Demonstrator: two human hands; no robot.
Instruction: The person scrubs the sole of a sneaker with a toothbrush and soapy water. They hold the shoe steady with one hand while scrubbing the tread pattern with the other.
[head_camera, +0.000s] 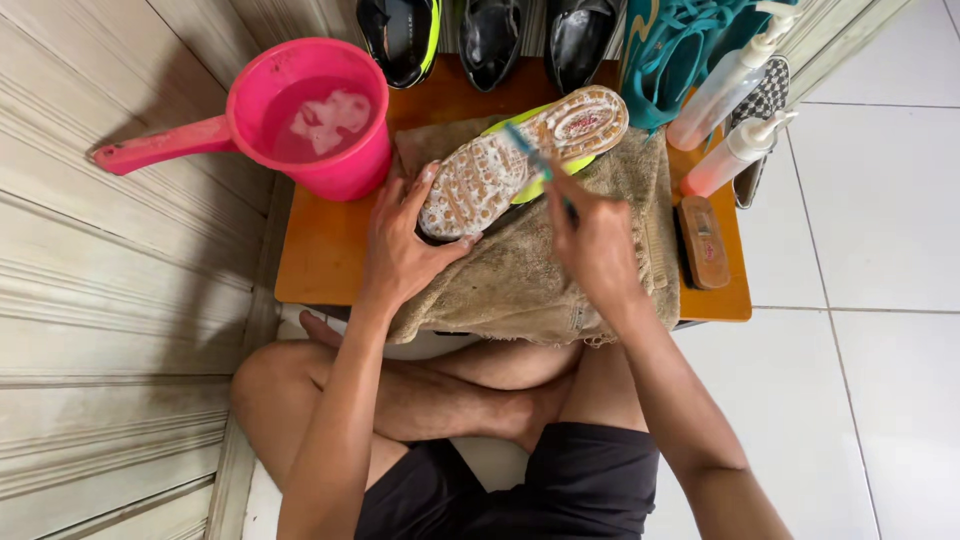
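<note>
Left hand: the left hand (405, 245) is gripping the heel end of the shoe (520, 160), fingers closed around it.
Right hand: the right hand (595, 240) is holding a toothbrush (535, 158) shut in its fingers, bristles touching the sole.
Shoe: it is lying sole-up on the towel (540, 280) on the tabletop (320, 255).
Risk: the foamy sole is probably slippery, so the shoe may be sliding out of the grip and knocking the dipper.
Dipper: the pink dipper (345, 175) is holding soapy water with foam.
Bottles: two pump bottles (735, 120) are lying at the right; what is inside I cannot tell.
</note>
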